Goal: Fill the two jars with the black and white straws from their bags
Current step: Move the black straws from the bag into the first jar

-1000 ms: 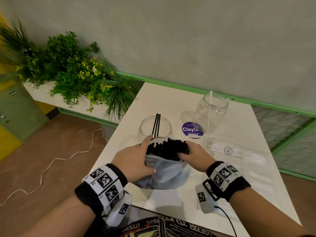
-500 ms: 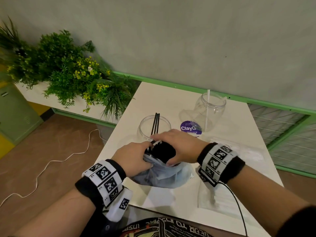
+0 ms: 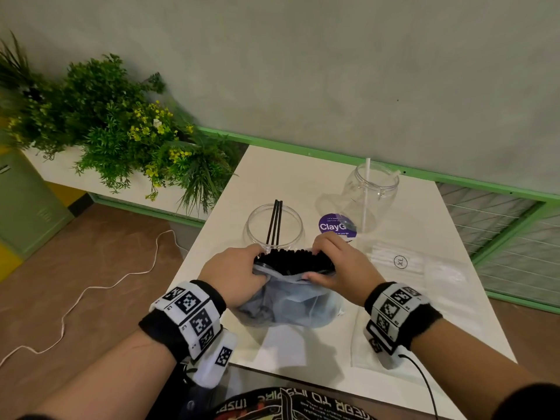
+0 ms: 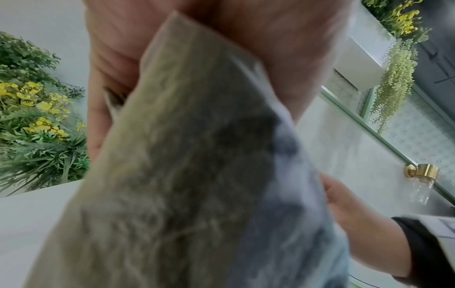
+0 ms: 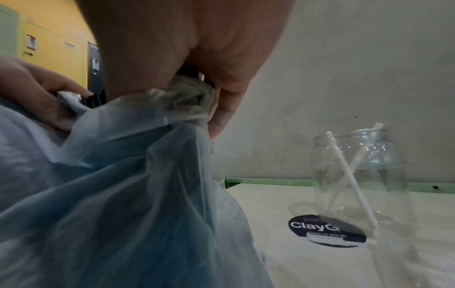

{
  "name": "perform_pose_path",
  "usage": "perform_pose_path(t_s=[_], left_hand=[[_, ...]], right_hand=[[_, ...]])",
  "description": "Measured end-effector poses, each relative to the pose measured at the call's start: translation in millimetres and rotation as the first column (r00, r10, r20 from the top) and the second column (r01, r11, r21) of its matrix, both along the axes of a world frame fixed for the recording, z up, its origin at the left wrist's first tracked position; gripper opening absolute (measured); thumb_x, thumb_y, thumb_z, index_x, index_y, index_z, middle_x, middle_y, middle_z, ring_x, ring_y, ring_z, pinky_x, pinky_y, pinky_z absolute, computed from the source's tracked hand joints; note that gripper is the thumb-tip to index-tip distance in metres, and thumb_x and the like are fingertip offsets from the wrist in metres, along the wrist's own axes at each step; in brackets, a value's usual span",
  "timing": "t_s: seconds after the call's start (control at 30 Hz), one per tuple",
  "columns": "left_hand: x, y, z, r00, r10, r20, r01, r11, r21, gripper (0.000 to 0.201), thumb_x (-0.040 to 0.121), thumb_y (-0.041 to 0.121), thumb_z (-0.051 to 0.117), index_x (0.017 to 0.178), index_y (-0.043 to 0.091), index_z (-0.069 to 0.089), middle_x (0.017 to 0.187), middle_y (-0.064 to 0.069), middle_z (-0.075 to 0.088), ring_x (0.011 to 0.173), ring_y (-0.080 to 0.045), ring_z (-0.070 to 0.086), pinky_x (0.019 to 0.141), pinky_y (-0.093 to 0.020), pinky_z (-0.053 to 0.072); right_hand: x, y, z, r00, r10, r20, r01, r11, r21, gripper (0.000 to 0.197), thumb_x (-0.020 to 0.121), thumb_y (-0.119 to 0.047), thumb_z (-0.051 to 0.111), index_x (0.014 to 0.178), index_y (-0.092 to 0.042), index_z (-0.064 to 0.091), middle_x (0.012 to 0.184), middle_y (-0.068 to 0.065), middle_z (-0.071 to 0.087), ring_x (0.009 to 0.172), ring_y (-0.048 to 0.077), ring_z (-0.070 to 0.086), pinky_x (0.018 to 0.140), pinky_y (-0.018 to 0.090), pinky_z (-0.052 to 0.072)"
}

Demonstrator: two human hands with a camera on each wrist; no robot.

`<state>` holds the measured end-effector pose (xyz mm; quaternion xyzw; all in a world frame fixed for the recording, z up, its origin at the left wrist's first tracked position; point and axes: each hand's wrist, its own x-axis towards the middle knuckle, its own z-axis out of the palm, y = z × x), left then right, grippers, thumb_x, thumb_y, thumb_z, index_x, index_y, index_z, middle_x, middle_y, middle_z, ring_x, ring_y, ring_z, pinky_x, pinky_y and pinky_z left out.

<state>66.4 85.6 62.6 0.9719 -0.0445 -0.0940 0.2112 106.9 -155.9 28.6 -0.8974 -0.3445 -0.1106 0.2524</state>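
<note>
Both hands at the mouth of the black-straw bag, jars barely started.

On the white table [image 3: 303, 183], near its front edge, the left hand [image 3: 233, 277] grips the left lip of the bluish plastic bag [image 3: 291, 301], fingers curled round the film; the black straws [image 3: 294, 260] stand bunched in its mouth. Behind it, the wide jar [image 3: 274, 227] holds three black straws. The right hand [image 3: 339, 268] is clamped on the bag's right lip, fingers over the straw ends. Further right, by the far edge, the narrow jar [image 3: 371, 192] holds white straws; the white-straw bag [image 3: 403, 262] lies flat toward the right edge. Risk, as I judge it: the thin film slips or tears under both pulls, and the loose bundle fans out across the table.
</note>
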Motion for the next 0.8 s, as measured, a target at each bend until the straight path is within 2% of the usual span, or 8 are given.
perform_pose_path(t_s=[0.1, 0.2, 0.27, 0.37, 0.4, 0.5, 0.63, 0.8], left_hand=[[1, -2, 5, 0.999, 0.014, 0.033, -0.013, 0.999, -0.032, 0.027, 0.086, 0.035, 0.053, 0.113, 0.029, 0.054, 0.102, -0.001, 0.068, 0.093, -0.024, 0.060, 0.074, -0.030, 0.048], [1, -6, 11, 0.992, 0.054, 0.112, -0.047, 0.997, -0.066, 0.023, 0.087, 0.036, 0.054, 0.110, 0.031, 0.055, 0.098, 0.002, 0.067, 0.092, -0.023, 0.061, 0.071, -0.030, 0.047], [0, -9, 11, 0.992, 0.075, 0.098, -0.068, 0.995, -0.078, 0.027, 0.087, 0.039, 0.055, 0.113, 0.031, 0.053, 0.098, 0.001, 0.067, 0.092, -0.022, 0.061, 0.074, -0.030, 0.048], [2, -11, 7, 0.996, 0.090, 0.015, -0.088, 0.990, -0.111, 0.034, 0.086, 0.043, 0.058, 0.114, 0.028, 0.045, 0.091, 0.000, 0.065, 0.085, -0.022, 0.061, 0.076, -0.033, 0.050], [3, -10, 7, 0.997, 0.081, 0.006, -0.079, 0.987, -0.138, 0.037, 0.085, 0.043, 0.060, 0.113, 0.027, 0.042, 0.092, 0.000, 0.064, 0.084, -0.020, 0.060, 0.077, -0.034, 0.049], [1, -1, 15, 1.000, -0.011, 0.004, 0.012, 0.977, -0.211, 0.048, 0.079, 0.045, 0.068, 0.112, 0.028, 0.037, 0.114, 0.005, 0.055, 0.096, -0.015, 0.055, 0.084, -0.032, 0.045], [-8, 14, 33, 0.974, -0.196, -0.113, 0.190, 0.980, -0.065, 0.065, 0.068, 0.056, 0.074, 0.118, 0.033, 0.038, 0.119, 0.011, 0.047, 0.104, -0.011, 0.050, 0.088, -0.029, 0.043], [-10, 17, 32, 0.995, -0.104, 0.000, 0.104, 0.994, -0.016, 0.045, 0.076, 0.049, 0.068, 0.108, 0.034, 0.041, 0.109, 0.007, 0.058, 0.094, -0.014, 0.056, 0.080, -0.032, 0.046]], right_hand=[[2, 8, 5, 0.995, -0.046, 0.090, 0.042, 0.998, 0.047, 0.031, 0.083, -0.049, 0.059, 0.089, -0.023, 0.045, 0.091, -0.006, 0.052, 0.074, 0.009, 0.045, 0.057, 0.021, 0.041], [-1, 9, 13, 0.983, -0.124, 0.137, 0.105, 0.985, 0.140, 0.031, 0.082, -0.042, 0.068, 0.093, -0.022, 0.047, 0.089, -0.004, 0.056, 0.076, 0.009, 0.047, 0.062, 0.017, 0.037], [-1, 6, 13, 0.985, -0.169, 0.023, 0.167, 0.983, 0.070, 0.036, 0.083, -0.038, 0.070, 0.108, -0.023, 0.050, 0.100, -0.004, 0.058, 0.087, 0.009, 0.051, 0.067, 0.017, 0.036], [1, 2, 4, 0.977, -0.181, -0.111, 0.169, 0.979, -0.110, 0.041, 0.087, -0.035, 0.065, 0.122, -0.021, 0.051, 0.114, -0.005, 0.054, 0.100, 0.015, 0.053, 0.072, 0.025, 0.043], [1, 1, 1, 0.978, -0.179, -0.109, 0.167, 0.980, -0.110, 0.038, 0.087, -0.033, 0.064, 0.121, -0.021, 0.051, 0.114, -0.006, 0.053, 0.100, 0.016, 0.053, 0.072, 0.027, 0.045], [0, -1, -3, 0.982, -0.178, -0.067, 0.173, 0.982, -0.079, 0.034, 0.087, -0.027, 0.065, 0.118, -0.020, 0.053, 0.111, -0.005, 0.053, 0.095, 0.016, 0.054, 0.068, 0.030, 0.049], [-3, -1, -7, 0.981, -0.191, -0.025, 0.190, 0.980, -0.052, 0.032, 0.087, -0.024, 0.065, 0.116, -0.018, 0.054, 0.108, -0.004, 0.053, 0.089, 0.015, 0.054, 0.063, 0.030, 0.050], [-2, 5, -9, 0.976, -0.215, -0.020, 0.214, 0.976, -0.045, 0.029, 0.088, -0.026, 0.063, 0.115, -0.019, 0.055, 0.107, -0.004, 0.054, 0.087, 0.016, 0.054, 0.061, 0.033, 0.051]])
